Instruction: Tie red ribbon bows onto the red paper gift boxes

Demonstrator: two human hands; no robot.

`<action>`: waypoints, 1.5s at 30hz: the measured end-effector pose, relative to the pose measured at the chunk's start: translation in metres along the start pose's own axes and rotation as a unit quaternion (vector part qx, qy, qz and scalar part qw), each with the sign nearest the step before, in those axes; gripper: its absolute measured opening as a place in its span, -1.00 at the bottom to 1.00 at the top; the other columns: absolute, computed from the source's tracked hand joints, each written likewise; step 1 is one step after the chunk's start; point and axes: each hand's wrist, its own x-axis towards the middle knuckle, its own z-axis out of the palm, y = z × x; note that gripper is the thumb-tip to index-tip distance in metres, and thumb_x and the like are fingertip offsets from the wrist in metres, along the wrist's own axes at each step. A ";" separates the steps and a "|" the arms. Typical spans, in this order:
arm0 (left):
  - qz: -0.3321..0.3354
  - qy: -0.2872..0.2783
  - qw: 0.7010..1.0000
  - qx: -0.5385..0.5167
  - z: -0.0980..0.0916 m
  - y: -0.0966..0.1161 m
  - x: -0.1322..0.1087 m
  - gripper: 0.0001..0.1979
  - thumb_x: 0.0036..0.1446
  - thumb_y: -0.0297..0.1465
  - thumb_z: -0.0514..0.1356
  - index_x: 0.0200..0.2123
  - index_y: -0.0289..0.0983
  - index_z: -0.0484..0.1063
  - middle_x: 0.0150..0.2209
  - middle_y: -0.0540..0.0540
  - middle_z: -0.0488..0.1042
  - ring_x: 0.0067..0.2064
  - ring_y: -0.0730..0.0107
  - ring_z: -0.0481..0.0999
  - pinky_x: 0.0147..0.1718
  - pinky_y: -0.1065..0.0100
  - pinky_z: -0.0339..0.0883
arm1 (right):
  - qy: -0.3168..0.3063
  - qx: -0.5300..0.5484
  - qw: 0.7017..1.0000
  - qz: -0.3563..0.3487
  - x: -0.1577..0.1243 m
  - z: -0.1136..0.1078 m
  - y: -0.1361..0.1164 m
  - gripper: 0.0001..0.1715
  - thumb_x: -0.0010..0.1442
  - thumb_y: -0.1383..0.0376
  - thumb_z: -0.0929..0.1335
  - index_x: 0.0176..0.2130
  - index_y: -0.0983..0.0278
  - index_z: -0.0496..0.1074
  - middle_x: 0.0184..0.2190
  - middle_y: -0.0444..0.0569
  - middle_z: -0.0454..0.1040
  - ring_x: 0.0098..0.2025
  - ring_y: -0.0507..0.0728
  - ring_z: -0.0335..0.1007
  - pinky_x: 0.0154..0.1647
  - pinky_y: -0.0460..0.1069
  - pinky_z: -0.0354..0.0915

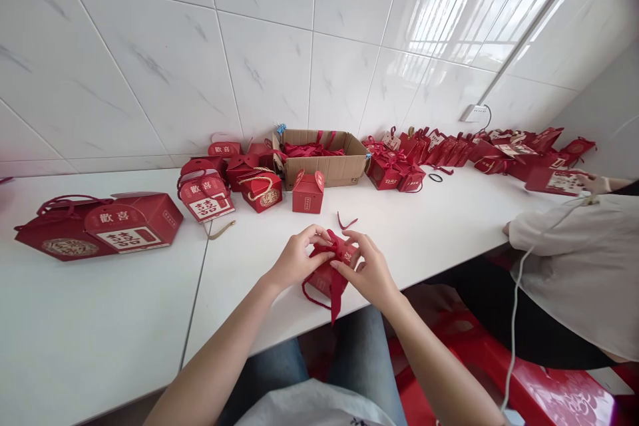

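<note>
- A small red box is held at the table's front edge, near its middle, by both hands; a red ribbon is draped over it and hangs past the edge.
- The ribbon at the box top is pinched by the fingers of the left hand from the left side.
- The same top is gripped by the fingertips of the right hand from the right; both hands are closed on the box and ribbon.
- A cardboard carton stands against the tiled wall at the back edge, open at the top; red ribbons are seen piled inside it.
- One closed red box stands alone just in front of the carton.
- A loose ribbon scrap lies between that box and the hands.
- About four red gift boxes are clustered left of the carton; an exact count cannot be told.
- Two large flat red boxes lie near the left edge.
- A long row of red boxes runs along the back towards the right corner; too many overlap to be counted.
- Bare white surface is left at the front left and between the hands and the back row.
- Another person's sleeve rests at the right edge, with a white cable hanging across it.
</note>
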 end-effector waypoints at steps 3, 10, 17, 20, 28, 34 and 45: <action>-0.002 0.005 1.000 0.001 0.001 0.003 0.000 -0.81 0.06 -0.42 0.23 -0.22 -0.23 0.32 -0.19 -0.07 0.50 -0.10 0.30 0.52 -0.05 0.23 0.36 | -0.038 -0.014 0.999 -0.007 0.001 -0.002 -0.001 -0.44 0.08 0.26 0.35 0.08 0.13 0.22 -0.24 -0.07 0.46 -0.49 0.00 0.30 -0.48 -0.08 0.30; -0.022 -0.002 1.000 0.013 0.000 0.009 0.001 -0.78 0.04 -0.42 0.23 -0.22 -0.22 0.29 -0.19 -0.07 0.51 -0.12 0.29 0.53 -0.13 0.27 0.37 | -0.076 0.049 0.996 -0.010 0.014 -0.011 0.009 -0.60 0.10 0.32 0.32 -0.02 0.20 0.30 -0.33 -0.10 0.51 -0.47 0.00 0.32 -0.39 -0.06 0.31; -0.025 0.006 0.999 -0.024 0.004 0.005 0.003 -0.76 0.03 -0.43 0.22 -0.24 -0.22 0.21 -0.29 -0.06 0.52 -0.21 0.33 0.54 -0.22 0.31 0.39 | -0.178 0.045 0.981 -0.063 0.031 -0.024 0.016 -0.55 0.15 0.29 0.31 0.05 0.19 0.24 -0.32 -0.09 0.48 -0.39 0.02 0.36 -0.38 -0.06 0.31; -0.037 0.018 0.999 -0.030 0.005 0.005 0.003 -0.73 0.03 -0.42 0.22 -0.22 -0.21 0.20 -0.32 -0.04 0.52 -0.25 0.34 0.54 -0.24 0.32 0.39 | -0.167 0.032 0.983 -0.072 0.030 -0.023 0.016 -0.54 0.16 0.30 0.30 0.07 0.17 0.22 -0.30 -0.08 0.48 -0.40 0.01 0.35 -0.39 -0.06 0.31; -0.026 0.022 0.999 -0.034 0.006 0.003 0.005 -0.43 0.05 -0.44 0.21 0.11 -0.18 0.07 -0.30 -0.02 0.48 -0.24 0.40 0.50 -0.15 0.30 0.36 | -0.119 0.005 0.987 -0.110 0.023 -0.017 0.019 -0.61 0.16 0.35 0.26 0.01 0.18 0.29 -0.34 -0.11 0.45 -0.43 0.00 0.33 -0.39 -0.08 0.32; -0.025 0.006 1.000 0.005 0.004 0.005 0.002 -0.41 0.07 -0.42 0.20 0.15 -0.18 0.05 -0.34 -0.01 0.46 -0.26 0.38 0.48 -0.16 0.28 0.35 | -0.074 -0.047 0.988 -0.128 0.020 -0.014 0.016 -0.75 0.19 0.34 0.26 -0.15 0.23 0.44 -0.28 0.01 0.50 -0.35 0.06 0.40 -0.31 -0.01 0.37; 0.005 0.004 0.999 0.054 0.002 0.004 0.003 -0.47 0.12 -0.42 0.15 0.15 -0.18 0.11 -0.33 -0.02 0.51 -0.24 0.35 0.49 -0.12 0.25 0.34 | -0.039 0.016 0.998 -0.040 0.018 -0.008 0.025 -0.87 0.13 0.27 0.35 -0.34 0.22 0.52 -0.04 0.09 0.36 0.07 0.23 0.28 0.10 0.20 0.22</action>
